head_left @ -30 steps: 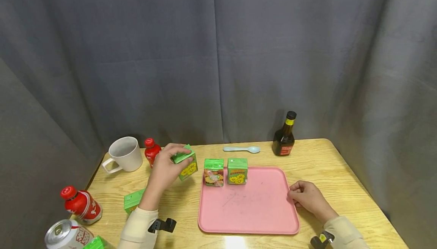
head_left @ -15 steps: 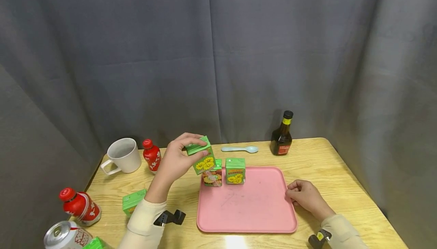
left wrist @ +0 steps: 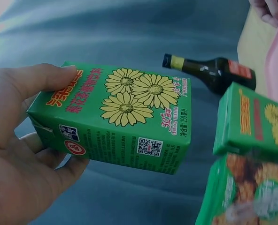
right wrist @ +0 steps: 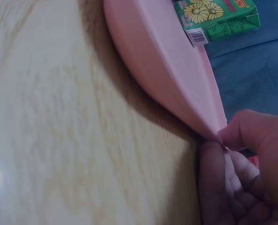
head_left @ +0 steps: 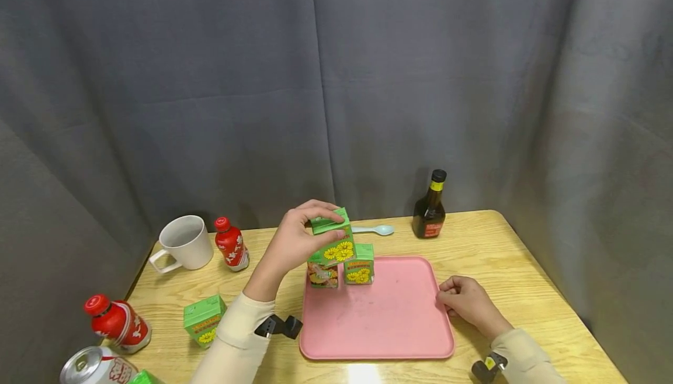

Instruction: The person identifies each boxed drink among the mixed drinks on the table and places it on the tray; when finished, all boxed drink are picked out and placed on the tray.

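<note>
My left hand [head_left: 302, 237] grips a green drink carton [left wrist: 125, 112] with yellow flowers, thumb on its front and fingers behind. In the head view the carton hangs above the pink tray's far left corner, in front of two cartons standing there. One of those is a flower-print carton [head_left: 360, 266]; the other, with a brown food picture [head_left: 323, 276], is partly covered by the held one. At the right rim of the pink tray [head_left: 378, 320] my right hand [head_left: 469, 305] pinches the edge between thumb and fingers, as the right wrist view shows.
Left of the tray stand another green carton [head_left: 205, 320], a mug [head_left: 185, 242], two red bottles [head_left: 231, 245] and a can [head_left: 97, 366]. A green carton's corner [head_left: 144, 378] shows beside the can. Behind the tray are a pale spoon [head_left: 375, 229] and a dark sauce bottle [head_left: 429, 211].
My left hand has carried the carton rightward and up, from left of the tray to above its far left corner. My right hand keeps its hold on the tray rim.
</note>
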### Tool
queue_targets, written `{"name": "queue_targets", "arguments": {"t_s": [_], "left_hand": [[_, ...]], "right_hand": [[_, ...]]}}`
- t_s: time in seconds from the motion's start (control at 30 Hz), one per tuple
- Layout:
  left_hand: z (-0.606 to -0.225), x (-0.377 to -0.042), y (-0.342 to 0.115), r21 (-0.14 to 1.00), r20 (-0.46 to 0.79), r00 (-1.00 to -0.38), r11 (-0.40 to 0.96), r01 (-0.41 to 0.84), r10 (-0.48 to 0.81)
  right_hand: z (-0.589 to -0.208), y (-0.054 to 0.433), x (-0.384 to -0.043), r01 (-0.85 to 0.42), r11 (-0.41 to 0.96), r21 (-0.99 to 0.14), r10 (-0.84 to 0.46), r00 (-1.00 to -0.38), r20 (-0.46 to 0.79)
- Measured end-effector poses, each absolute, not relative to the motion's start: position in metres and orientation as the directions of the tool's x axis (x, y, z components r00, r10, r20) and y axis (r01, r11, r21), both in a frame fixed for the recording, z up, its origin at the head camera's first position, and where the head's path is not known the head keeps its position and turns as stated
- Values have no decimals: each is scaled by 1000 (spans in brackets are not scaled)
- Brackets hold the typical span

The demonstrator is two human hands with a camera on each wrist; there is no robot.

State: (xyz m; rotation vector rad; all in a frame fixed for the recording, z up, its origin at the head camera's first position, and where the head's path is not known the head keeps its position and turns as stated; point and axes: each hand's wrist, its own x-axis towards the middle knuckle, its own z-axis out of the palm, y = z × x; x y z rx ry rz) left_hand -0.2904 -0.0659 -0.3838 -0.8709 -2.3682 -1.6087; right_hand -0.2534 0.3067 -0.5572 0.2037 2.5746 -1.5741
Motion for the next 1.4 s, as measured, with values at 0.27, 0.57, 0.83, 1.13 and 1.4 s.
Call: {"name": "queue_targets", "arguments": {"t_s": [0.27, 0.57, 0.83, 1.13, 1.4], "left_hand": [[-383, -300, -33, 798, 438, -782, 208, 565, 444], [-388, -308, 2, 784, 449, -706, 138, 606, 548], [-406, -315, 20, 747, 404, -668, 195, 635, 625], [-420, -320, 38, 732, 375, -650, 219, 645, 661], [-438, -328, 47, 705, 313, -678, 315, 635, 665]], "right_hand": [[-559, 307, -253, 160, 461, -873, 63, -987, -148], [-559, 307, -253, 156, 465, -872, 70, -988, -139], [-561, 307, -253, 167, 460, -872, 83, -986, -145], [-560, 309, -252, 171, 457, -873, 93, -985, -144], [-563, 308, -254, 176, 449, -876, 95, -984, -149]]}}
